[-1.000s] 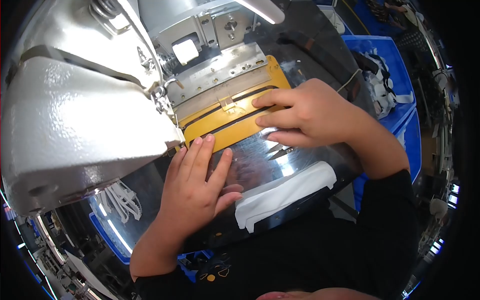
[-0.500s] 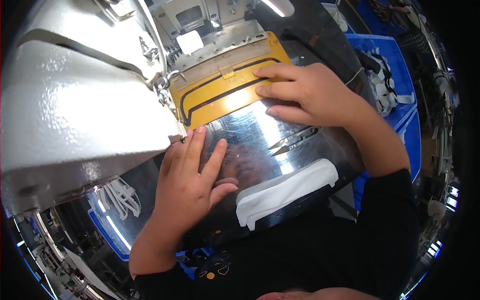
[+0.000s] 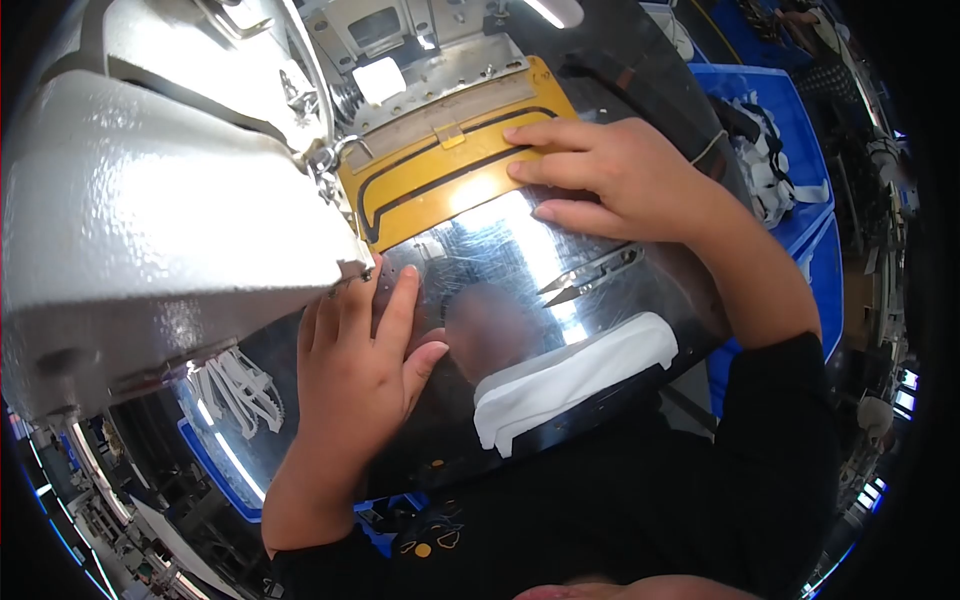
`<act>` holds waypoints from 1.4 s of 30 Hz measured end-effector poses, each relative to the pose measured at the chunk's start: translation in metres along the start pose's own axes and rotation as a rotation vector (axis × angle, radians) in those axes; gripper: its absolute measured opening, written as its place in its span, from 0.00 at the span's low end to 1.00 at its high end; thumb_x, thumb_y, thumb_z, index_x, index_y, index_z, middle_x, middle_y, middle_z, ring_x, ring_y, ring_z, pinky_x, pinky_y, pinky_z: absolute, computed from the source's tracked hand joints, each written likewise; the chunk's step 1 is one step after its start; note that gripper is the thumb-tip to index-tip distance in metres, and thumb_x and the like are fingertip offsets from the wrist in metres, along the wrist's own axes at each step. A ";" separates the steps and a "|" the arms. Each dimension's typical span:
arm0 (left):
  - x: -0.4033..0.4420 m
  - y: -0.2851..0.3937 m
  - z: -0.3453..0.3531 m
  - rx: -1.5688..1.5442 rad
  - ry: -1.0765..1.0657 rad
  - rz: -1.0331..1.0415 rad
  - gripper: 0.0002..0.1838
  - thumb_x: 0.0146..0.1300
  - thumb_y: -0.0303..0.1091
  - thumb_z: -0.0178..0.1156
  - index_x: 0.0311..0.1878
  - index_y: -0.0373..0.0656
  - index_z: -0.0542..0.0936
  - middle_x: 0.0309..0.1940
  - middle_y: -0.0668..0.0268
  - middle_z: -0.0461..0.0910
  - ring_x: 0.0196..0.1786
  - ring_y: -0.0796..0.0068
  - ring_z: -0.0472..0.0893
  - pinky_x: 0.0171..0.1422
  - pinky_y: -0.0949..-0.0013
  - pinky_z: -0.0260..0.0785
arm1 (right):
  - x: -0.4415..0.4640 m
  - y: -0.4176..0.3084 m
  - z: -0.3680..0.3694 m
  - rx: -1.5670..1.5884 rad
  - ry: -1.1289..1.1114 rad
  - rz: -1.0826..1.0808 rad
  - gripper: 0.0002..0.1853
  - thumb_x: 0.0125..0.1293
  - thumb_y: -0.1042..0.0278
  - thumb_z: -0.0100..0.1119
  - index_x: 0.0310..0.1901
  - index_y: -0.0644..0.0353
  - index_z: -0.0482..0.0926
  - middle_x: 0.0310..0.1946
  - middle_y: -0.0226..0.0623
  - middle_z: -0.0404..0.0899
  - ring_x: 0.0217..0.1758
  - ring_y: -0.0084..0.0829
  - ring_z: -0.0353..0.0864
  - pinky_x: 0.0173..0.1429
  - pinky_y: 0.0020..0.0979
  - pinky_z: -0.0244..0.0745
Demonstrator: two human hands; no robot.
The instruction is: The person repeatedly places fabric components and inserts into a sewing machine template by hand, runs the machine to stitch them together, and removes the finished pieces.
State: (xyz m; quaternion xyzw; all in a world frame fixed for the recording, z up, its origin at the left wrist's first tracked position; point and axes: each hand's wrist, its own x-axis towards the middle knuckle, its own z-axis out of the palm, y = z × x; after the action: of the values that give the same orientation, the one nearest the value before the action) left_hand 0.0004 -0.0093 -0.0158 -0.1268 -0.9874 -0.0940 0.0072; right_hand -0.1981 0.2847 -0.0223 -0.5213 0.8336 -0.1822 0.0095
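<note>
A yellow plate (image 3: 430, 185) with dark curved slots lies beside the white machine head (image 3: 180, 210), under a metal bar (image 3: 440, 88). My right hand (image 3: 635, 180) rests its fingertips on the plate's right part, fingers apart. My left hand (image 3: 365, 350) is spread on the shiny work surface (image 3: 480, 260), just below the plate's left corner and off the plate. Some of its fingertips are hidden by the machine head. Small metal snips (image 3: 595, 277) lie below my right hand. Nearer my body is a folded white cloth piece (image 3: 575, 380).
Blue bins (image 3: 815, 130) with white and black pieces stand at the right. White strips (image 3: 238, 392) hang or lie at the lower left, beside the rim of another blue bin (image 3: 215, 480). A dark strap (image 3: 610, 90) lies behind my right hand. Part of another person (image 3: 815, 30) shows far back.
The yellow plate and metal bar have moved away from my body, and my right hand has moved with them. My left hand has come off the plate and shifted left. The snips are more exposed.
</note>
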 end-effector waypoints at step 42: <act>-0.001 -0.001 -0.001 -0.004 0.070 -0.137 0.33 0.72 0.41 0.72 0.77 0.42 0.78 0.68 0.44 0.77 0.70 0.35 0.76 0.78 0.38 0.67 | -0.001 -0.003 0.000 0.125 -0.059 -0.018 0.15 0.74 0.55 0.71 0.58 0.44 0.93 0.68 0.28 0.89 0.52 0.35 0.93 0.54 0.35 0.87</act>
State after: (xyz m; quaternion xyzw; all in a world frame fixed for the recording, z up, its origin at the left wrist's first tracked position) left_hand 0.0011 -0.0109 -0.0151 -0.0555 -0.9927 -0.1008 0.0349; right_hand -0.1954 0.2842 -0.0212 -0.5324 0.8152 -0.2184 0.0651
